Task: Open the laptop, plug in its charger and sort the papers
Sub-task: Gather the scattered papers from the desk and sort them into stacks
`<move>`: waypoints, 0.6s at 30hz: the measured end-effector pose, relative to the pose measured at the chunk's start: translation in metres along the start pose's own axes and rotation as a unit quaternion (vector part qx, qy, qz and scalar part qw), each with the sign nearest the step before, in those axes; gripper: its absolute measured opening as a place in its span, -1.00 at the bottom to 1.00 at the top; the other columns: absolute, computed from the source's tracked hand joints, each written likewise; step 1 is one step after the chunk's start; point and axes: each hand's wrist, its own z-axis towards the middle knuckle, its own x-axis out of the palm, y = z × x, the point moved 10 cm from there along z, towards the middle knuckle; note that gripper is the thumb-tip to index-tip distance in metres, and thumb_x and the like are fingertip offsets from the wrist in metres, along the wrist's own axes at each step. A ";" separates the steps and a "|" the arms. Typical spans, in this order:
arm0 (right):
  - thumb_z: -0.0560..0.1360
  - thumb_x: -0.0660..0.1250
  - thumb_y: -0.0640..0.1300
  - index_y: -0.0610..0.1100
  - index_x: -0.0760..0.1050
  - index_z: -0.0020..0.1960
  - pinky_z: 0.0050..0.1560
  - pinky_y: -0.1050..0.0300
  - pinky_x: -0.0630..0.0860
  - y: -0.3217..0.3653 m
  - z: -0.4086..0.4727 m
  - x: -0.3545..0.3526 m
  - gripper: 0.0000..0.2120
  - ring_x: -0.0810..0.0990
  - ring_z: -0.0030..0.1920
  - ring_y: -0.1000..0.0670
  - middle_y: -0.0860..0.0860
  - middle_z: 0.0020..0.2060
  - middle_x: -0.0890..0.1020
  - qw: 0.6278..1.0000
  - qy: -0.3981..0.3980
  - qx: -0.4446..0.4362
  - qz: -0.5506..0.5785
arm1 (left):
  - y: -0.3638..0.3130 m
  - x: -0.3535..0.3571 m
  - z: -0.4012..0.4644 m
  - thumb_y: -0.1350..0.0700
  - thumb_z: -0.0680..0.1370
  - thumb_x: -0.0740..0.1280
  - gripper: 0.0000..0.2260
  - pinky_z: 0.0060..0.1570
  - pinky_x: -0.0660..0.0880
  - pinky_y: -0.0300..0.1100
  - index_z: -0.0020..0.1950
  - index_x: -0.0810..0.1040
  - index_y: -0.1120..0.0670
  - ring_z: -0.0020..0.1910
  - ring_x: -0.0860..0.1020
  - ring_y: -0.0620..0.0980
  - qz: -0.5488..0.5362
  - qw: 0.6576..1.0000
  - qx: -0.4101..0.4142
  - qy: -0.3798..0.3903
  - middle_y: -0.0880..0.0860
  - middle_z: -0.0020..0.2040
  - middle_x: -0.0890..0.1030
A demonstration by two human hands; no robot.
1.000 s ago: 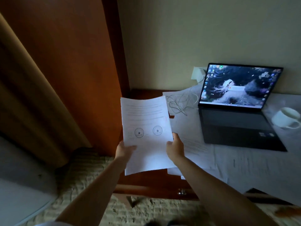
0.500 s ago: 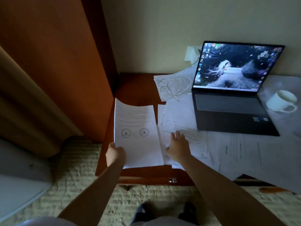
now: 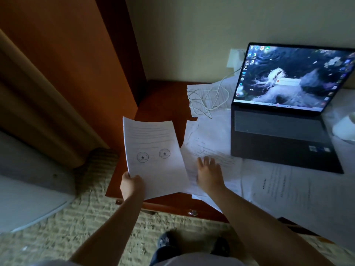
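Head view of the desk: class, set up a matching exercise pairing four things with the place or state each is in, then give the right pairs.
Things:
1. laptop
2. sheet with two circles
3. white cable
4. right hand

States:
A. coiled on a paper left of the screen
B. flat on the loose papers
C. gripped at its lower corner by the left hand
D. open, screen lit

Pairs: 1-D, 2-C, 3-A, 4-B

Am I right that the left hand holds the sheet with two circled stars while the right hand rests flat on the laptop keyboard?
Not quite. The head view shows the right hand flat on the loose papers beside the laptop, not on its keyboard. The left hand does hold the starred sheet.
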 end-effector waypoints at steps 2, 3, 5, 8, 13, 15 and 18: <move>0.32 0.47 -0.03 -0.20 0.43 0.28 0.00 -0.10 0.55 -0.003 -0.002 -0.001 -0.41 0.55 0.12 -0.28 -0.30 0.17 0.53 1.000 0.018 -0.012 -0.023 | 0.006 -0.003 -0.001 0.27 0.50 0.11 -0.70 0.00 0.47 -0.01 0.16 0.51 0.19 -0.01 0.52 0.21 -0.018 1.000 -0.016 -0.014 0.22 0.09 0.57; 0.22 0.55 -0.07 -0.22 0.52 0.16 -0.15 -0.06 0.59 -0.009 -0.001 0.002 -0.44 0.62 -0.03 -0.26 -0.30 0.02 0.60 0.999 0.023 0.005 -0.034 | 0.010 -0.005 -0.002 0.26 0.51 0.10 -0.70 0.02 0.47 0.01 0.17 0.51 0.18 0.03 0.53 0.23 -0.026 0.999 -0.027 -0.020 0.22 0.11 0.57; 0.10 0.60 -0.23 -0.28 0.60 -0.12 -0.44 0.07 0.55 -0.019 0.003 -0.005 -0.60 0.63 -0.36 -0.18 -0.25 -0.31 0.62 0.999 0.008 0.039 0.014 | 0.015 -0.006 -0.004 0.26 0.53 0.09 -0.70 0.01 0.44 -0.01 0.18 0.50 0.20 0.08 0.52 0.25 -0.039 0.998 -0.047 -0.027 0.23 0.13 0.56; 0.47 0.32 -0.30 -0.18 0.46 -0.22 -0.39 0.18 0.44 -0.035 -0.001 -0.041 -0.89 0.55 -0.35 -0.12 -0.11 -0.38 0.53 0.984 -0.050 0.086 0.151 | 0.016 0.000 -0.006 0.27 0.55 0.08 -0.70 -0.01 0.40 -0.03 0.20 0.49 0.24 0.10 0.50 0.27 -0.042 0.998 -0.051 -0.017 0.26 0.14 0.54; 0.56 0.16 -0.28 -0.25 0.43 0.21 -0.18 0.07 0.53 -0.021 -0.005 -0.093 -0.76 0.64 -0.13 -0.20 -0.17 -0.15 0.63 0.962 -0.148 0.076 0.218 | 0.005 0.025 -0.013 0.31 0.52 0.07 -0.76 -0.09 0.39 -0.06 0.04 0.49 0.18 -0.09 0.48 0.18 -0.052 0.998 -0.023 0.030 0.21 0.02 0.55; 0.45 0.30 -0.37 -0.28 0.46 0.25 -0.36 0.05 0.51 -0.004 -0.006 -0.119 -0.64 0.66 -0.29 -0.21 -0.20 -0.29 0.65 0.950 -0.200 0.040 0.238 | -0.001 0.033 -0.016 0.32 0.52 0.07 -0.79 -0.11 0.39 -0.08 0.00 0.47 0.16 -0.10 0.47 0.17 -0.039 0.998 -0.011 0.048 0.20 -0.01 0.54; 0.45 0.26 -0.38 -0.20 0.38 0.37 -0.36 0.12 0.37 0.032 -0.011 -0.131 -0.52 0.65 -0.24 -0.17 -0.15 -0.25 0.65 0.960 -0.163 -0.037 0.224 | -0.008 0.044 -0.015 0.33 0.54 0.07 -0.73 -0.04 0.40 -0.07 0.09 0.51 0.18 -0.04 0.49 0.19 -0.007 0.996 -0.004 0.090 0.22 0.07 0.57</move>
